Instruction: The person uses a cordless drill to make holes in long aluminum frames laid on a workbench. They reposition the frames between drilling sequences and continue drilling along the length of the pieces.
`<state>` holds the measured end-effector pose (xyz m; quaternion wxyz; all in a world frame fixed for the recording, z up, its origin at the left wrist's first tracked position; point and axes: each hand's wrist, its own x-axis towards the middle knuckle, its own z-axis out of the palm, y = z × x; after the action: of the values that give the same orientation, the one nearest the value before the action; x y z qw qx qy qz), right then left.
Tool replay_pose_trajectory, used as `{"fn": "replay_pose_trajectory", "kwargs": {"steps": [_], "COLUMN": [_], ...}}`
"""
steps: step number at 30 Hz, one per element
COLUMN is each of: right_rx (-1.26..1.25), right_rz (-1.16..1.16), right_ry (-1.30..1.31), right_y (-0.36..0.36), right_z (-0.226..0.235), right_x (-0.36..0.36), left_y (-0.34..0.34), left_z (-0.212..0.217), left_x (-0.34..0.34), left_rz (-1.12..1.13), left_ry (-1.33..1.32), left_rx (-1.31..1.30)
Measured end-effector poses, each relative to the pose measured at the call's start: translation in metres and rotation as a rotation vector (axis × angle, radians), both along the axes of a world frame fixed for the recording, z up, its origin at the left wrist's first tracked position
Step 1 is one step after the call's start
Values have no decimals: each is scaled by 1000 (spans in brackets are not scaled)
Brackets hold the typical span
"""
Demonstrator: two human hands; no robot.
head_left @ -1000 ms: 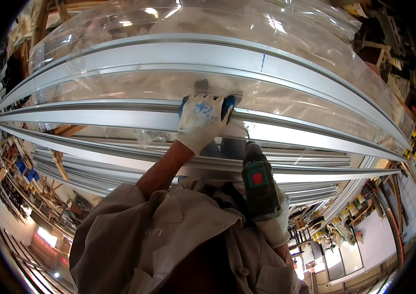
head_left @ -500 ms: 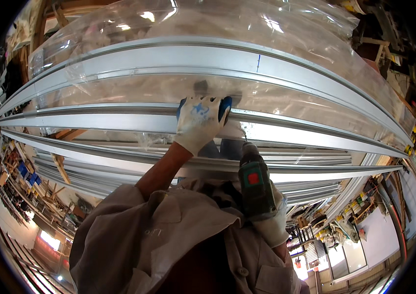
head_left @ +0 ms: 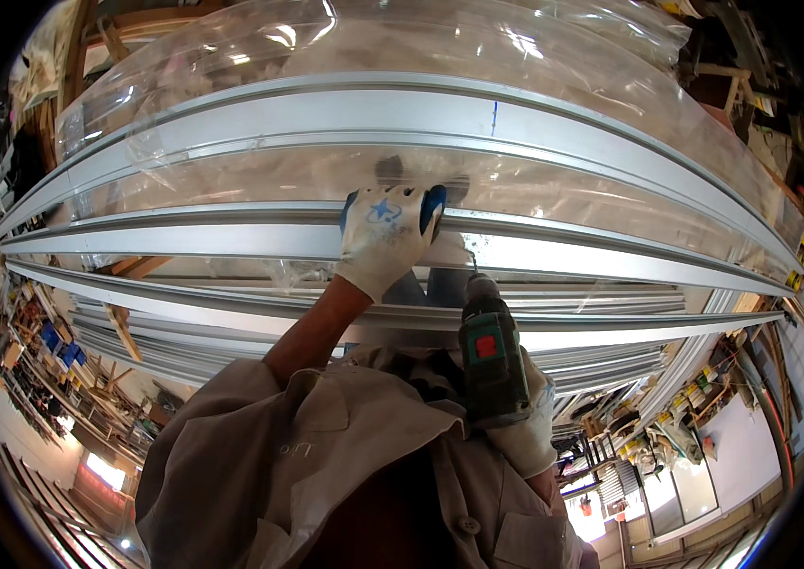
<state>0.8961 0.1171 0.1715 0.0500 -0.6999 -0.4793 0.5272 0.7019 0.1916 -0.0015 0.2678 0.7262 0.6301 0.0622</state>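
Observation:
My left hand (head_left: 383, 239), in a white work glove with blue patches, is closed over the middle silver metal profile (head_left: 260, 237). Its fingers curl over the far edge. In my right hand (head_left: 528, 442), also gloved, is a dark green cordless drill (head_left: 494, 370) with a red patch on top. The thin drill bit (head_left: 474, 258) points away from me and meets the near part of the profile, just right of my left hand. Small dark specks or shavings lie on the metal around the tip. The drill's body hides most of my right fingers.
Beyond lies a wider silver profile (head_left: 355, 109) with a blue mark, over clear plastic sheeting (head_left: 440, 47). Another long profile (head_left: 573, 334) runs nearer my body. Stacked metal lengths (head_left: 601, 365) lie below it. Wooden pieces (head_left: 120, 332) and workshop clutter surround the sides.
The view has shifted very slightly. Both hands stay in place, with the drill bit at the same spot on the profile.

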Motion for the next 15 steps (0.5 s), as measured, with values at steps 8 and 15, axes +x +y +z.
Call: {"fn": "replay_pose_trajectory", "kwargs": {"steps": [8,15], "right_rx": [4,-49], "right_rz": [1,-2], "right_ry": [7,11], "right_y": [0,0], "right_z": [0,0], "right_x": [-1,3], "left_y": [2,1], "left_z": [2,2], "left_x": [-1,0], "left_rz": [7,-3], "left_ry": [-5,10], "left_rx": [-45,-21]}}
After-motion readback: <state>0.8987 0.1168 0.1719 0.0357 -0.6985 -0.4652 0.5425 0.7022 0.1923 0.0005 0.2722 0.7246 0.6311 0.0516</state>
